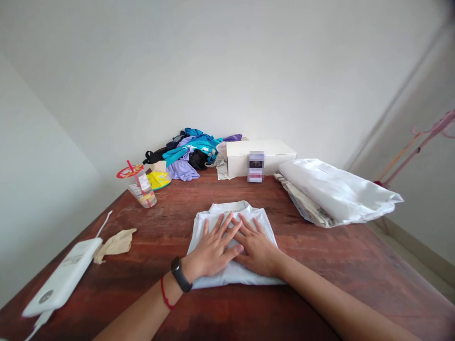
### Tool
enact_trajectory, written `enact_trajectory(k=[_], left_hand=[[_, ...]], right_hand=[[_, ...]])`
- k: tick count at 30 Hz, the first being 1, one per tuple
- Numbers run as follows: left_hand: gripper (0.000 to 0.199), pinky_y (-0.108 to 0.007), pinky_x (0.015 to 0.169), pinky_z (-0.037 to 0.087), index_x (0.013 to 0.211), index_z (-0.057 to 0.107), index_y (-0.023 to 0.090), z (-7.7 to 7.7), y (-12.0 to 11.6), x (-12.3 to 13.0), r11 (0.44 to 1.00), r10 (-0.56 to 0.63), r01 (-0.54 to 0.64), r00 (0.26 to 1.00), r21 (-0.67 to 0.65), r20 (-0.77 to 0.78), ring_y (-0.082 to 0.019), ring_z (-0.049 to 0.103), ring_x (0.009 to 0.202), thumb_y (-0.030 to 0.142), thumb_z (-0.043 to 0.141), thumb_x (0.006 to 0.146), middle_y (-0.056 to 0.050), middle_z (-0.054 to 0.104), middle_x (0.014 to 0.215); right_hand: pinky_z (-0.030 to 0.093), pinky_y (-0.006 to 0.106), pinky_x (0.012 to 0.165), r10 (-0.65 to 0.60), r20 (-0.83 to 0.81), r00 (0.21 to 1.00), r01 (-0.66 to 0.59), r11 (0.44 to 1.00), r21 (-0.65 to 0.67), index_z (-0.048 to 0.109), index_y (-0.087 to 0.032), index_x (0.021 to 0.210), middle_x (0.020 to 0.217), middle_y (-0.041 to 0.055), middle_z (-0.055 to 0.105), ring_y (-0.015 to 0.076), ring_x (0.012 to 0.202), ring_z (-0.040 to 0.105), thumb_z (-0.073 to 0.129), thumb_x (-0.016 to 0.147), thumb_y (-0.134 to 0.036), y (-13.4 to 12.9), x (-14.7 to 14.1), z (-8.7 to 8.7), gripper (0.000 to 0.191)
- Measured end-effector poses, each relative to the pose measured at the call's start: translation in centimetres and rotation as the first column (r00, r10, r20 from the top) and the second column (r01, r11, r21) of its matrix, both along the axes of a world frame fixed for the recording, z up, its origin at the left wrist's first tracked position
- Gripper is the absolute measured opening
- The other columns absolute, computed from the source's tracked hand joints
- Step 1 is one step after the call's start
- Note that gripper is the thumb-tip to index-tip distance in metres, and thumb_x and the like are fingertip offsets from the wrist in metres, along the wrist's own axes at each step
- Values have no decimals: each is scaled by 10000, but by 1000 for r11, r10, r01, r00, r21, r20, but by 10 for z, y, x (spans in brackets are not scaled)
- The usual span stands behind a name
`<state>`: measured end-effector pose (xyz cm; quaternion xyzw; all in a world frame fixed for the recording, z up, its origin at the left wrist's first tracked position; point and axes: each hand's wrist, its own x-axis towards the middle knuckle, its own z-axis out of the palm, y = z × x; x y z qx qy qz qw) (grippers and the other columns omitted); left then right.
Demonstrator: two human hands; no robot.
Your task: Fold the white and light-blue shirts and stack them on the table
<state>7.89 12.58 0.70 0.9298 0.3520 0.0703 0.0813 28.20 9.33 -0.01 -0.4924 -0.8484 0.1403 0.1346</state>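
Observation:
A folded light-blue shirt [231,279] lies flat on the dark red-brown wooden table [170,218], its collar towards the far side. My left hand [213,246] rests palm down on it with the fingers spread. Beside it, my right hand [261,248] also lies flat on the shirt, fingers apart. The two hands meet near the middle of the shirt, where the left fingers and thumb cross over part of the right hand. Neither hand grips anything. Part of the shirt is hidden under both hands.
A white power bank [67,274] with cables lies at the left, beside a crumpled tan scrap [115,245]. Behind stand a drink cup [144,192] with a straw, a yellow packet [158,180], heaped clothes [195,151] and a white box [277,151]. White plastic-wrapped bundles [337,189] lie right.

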Motion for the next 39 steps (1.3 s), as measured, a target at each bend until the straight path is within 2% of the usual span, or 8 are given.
enact_trajectory(k=[4, 8, 14, 21, 25, 30, 36, 39], left_hand=[[718, -651, 1258, 136, 1656, 12, 341, 4, 2, -8, 998, -53, 53, 999, -22, -1, -318, 94, 1591, 580, 344, 1065, -72, 80, 1726], [709, -656, 1257, 158, 1655, 83, 358, 10, 2, -16, 994, -82, 79, 996, -68, -42, -328, 90, 1590, 600, 366, 1051, -55, 57, 1727], [734, -677, 1247, 156, 1652, 175, 350, 15, 2, -18, 992, -103, 98, 993, -83, -58, -361, 67, 1586, 635, 419, 1022, -58, 24, 1730], [1088, -697, 1246, 146, 1652, 203, 351, 32, -21, -8, 965, -229, 220, 972, -145, -52, -433, 64, 1571, 862, 589, 773, -77, -6, 1734], [918, -680, 1246, 192, 1637, 225, 401, 30, -30, -1, 934, -317, 296, 945, -199, -79, -398, 86, 1578, 671, 665, 878, -49, 70, 1737], [780, -646, 1257, 195, 1604, 313, 421, 24, -28, 2, 961, -234, 217, 968, -170, -89, -349, 143, 1582, 381, 699, 927, -27, 156, 1729], [626, -654, 1228, 234, 1580, 371, 419, 17, -4, -6, 998, -3, -4, 994, -70, -111, -358, 187, 1573, 407, 603, 999, -38, 205, 1719], [559, -656, 1196, 287, 1555, 430, 413, 11, 20, -22, 986, 167, -163, 980, 39, -108, -389, 236, 1554, 473, 568, 1016, -64, 264, 1701]], right_hand=[[250, 586, 1241, -35, -255, 966, 34, 999, -7, 602, -305, 1438, 1594, 56, 475, 298, 1506, 383, 510, 979, -268, 1, 10, 3, 469], [494, 442, 1073, -175, -522, 835, 193, 981, -20, 765, -228, 1088, 1252, 97, 730, 255, 1191, 657, 473, 1011, -289, 7, 18, 3, 308], [521, 361, 916, -200, -587, 785, 234, 972, -19, 734, -214, 966, 1005, 58, 751, 217, 976, 675, 502, 999, -264, 12, 21, 4, 239], [510, 348, 865, -191, -594, 782, 238, 971, 1, 720, -201, 887, 937, 56, 744, 212, 915, 665, 501, 979, -243, 8, 21, 8, 242], [513, 327, 843, -216, -643, 735, 270, 963, -15, 724, -202, 894, 941, 45, 756, 203, 901, 681, 514, 952, -234, 9, 22, 8, 220], [517, 317, 845, -218, -728, 649, 293, 956, -25, 726, -203, 908, 949, 50, 770, 205, 912, 699, 525, 956, -277, 12, 28, 6, 219], [494, 341, 851, -273, -763, 586, 427, 904, 5, 728, -211, 919, 962, 65, 746, 233, 949, 682, 523, 969, -346, 22, 38, -2, 250], [485, 349, 861, -255, -768, 588, 418, 908, 19, 719, -209, 904, 959, 68, 721, 231, 949, 665, 509, 981, -344, 24, 38, -5, 261]])
